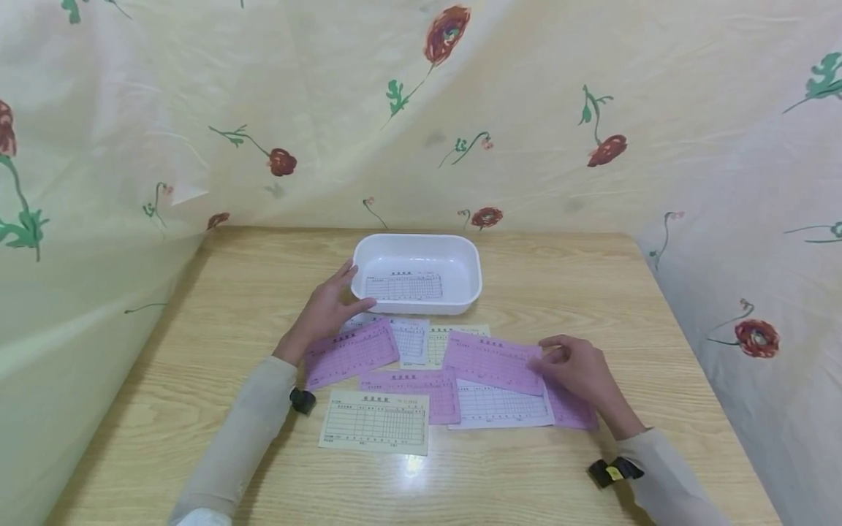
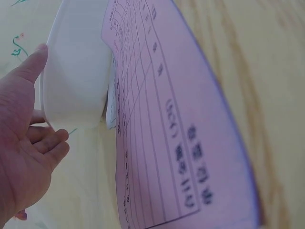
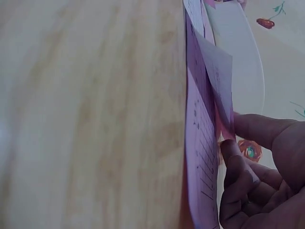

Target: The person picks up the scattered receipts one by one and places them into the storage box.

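My left hand [image 1: 331, 303] rests at the near left corner of a white plastic tray [image 1: 475, 274], thumb and fingers spread along its rim. In the left wrist view the thumb touches the rim. Inside the tray lies a white printed slip [image 1: 404, 286]. My right hand [image 1: 579, 369] pinches the right end of a pink printed slip [image 1: 490, 360] between thumb and finger. That slip's end is lifted over a white slip [image 1: 500, 405] and another pink slip [image 1: 571, 405]. Below the left wrist, a pink slip [image 2: 167, 124] fills much of the left wrist view.
More slips overlap in front of the tray: a pink one [image 1: 351, 353], a white one [image 1: 413, 342], a pale yellow one [image 1: 437, 349] and a pink one [image 1: 442, 398]. A pale yellow slip [image 1: 375, 424] lies nearest. Flowered cloth [image 1: 329, 109] hangs behind the wooden table [image 1: 559, 270].
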The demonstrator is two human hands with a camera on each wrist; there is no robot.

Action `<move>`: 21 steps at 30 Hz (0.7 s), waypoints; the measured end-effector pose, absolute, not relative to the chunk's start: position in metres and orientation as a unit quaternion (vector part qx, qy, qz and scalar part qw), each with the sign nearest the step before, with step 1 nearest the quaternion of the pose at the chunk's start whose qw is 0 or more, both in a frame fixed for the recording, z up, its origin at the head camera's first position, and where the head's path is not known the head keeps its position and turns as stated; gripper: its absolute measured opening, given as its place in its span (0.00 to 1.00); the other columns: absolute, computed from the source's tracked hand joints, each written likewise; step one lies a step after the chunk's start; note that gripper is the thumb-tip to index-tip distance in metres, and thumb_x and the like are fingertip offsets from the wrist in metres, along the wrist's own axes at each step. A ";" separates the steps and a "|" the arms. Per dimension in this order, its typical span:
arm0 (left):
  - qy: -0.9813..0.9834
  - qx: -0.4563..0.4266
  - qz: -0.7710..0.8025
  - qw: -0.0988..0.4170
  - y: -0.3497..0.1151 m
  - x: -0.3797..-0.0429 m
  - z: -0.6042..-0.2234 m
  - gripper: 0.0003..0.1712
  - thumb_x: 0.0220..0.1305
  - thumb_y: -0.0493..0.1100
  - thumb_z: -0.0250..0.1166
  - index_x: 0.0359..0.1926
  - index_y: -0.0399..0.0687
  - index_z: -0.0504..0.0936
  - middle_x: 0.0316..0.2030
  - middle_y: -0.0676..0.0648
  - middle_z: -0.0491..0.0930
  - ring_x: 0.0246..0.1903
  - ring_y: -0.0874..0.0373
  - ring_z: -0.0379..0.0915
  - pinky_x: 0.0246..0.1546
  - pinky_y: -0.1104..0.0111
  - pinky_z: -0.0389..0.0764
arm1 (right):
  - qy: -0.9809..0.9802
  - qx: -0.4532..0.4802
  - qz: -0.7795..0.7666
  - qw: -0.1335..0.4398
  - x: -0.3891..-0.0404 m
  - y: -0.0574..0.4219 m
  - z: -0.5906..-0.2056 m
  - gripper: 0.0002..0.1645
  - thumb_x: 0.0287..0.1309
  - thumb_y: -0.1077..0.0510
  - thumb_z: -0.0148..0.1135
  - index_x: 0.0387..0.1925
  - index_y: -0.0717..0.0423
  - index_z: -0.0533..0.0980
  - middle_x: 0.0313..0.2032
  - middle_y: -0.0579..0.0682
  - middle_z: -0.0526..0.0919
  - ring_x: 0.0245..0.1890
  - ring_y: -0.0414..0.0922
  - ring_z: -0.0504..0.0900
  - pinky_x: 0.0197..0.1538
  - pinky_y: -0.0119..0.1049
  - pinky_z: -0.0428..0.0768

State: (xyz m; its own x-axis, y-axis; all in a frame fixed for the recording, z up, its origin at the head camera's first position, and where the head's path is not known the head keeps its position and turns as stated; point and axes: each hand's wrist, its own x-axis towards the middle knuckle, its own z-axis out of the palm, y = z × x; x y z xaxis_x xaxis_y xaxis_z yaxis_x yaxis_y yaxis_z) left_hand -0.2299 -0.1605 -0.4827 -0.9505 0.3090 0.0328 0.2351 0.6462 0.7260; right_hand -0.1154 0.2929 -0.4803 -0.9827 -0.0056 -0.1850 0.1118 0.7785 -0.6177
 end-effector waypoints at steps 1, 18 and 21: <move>0.906 0.150 0.393 0.046 -0.160 -0.230 -0.483 0.55 0.63 0.67 0.67 0.80 0.44 0.55 0.82 0.44 0.45 0.79 0.41 0.43 0.78 0.46 0.52 | 0.939 0.028 -0.331 0.090 -0.115 0.293 -0.480 0.32 0.59 0.49 0.75 0.58 0.64 0.79 0.36 0.52 0.89 0.36 0.47 0.87 0.38 0.38 0.84; 0.905 0.149 0.395 0.054 -0.160 -0.229 -0.480 0.55 0.64 0.67 0.67 0.80 0.44 0.54 0.82 0.44 0.44 0.79 0.41 0.42 0.78 0.45 0.51 | 0.941 -0.008 -0.336 0.037 -0.112 0.292 -0.474 0.21 0.66 0.58 0.67 0.56 0.66 0.79 0.40 0.61 0.89 0.38 0.53 0.89 0.39 0.42 0.89; 0.905 0.149 0.395 0.055 -0.161 -0.229 -0.481 0.56 0.63 0.68 0.67 0.80 0.45 0.54 0.82 0.45 0.44 0.79 0.42 0.41 0.78 0.45 0.50 | 0.940 -0.015 -0.340 0.028 -0.112 0.292 -0.474 0.21 0.66 0.59 0.66 0.57 0.66 0.78 0.41 0.63 0.89 0.39 0.55 0.89 0.38 0.41 0.89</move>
State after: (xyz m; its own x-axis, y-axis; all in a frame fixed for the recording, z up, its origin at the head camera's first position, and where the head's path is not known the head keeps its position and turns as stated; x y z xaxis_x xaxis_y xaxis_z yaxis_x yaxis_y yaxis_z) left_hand -0.2290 -0.1613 -0.4807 -0.9499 0.3121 0.0183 0.2254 0.6432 0.7318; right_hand -0.1123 0.2920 -0.4737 -0.9980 -0.0465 -0.0434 -0.0080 0.7685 -0.6398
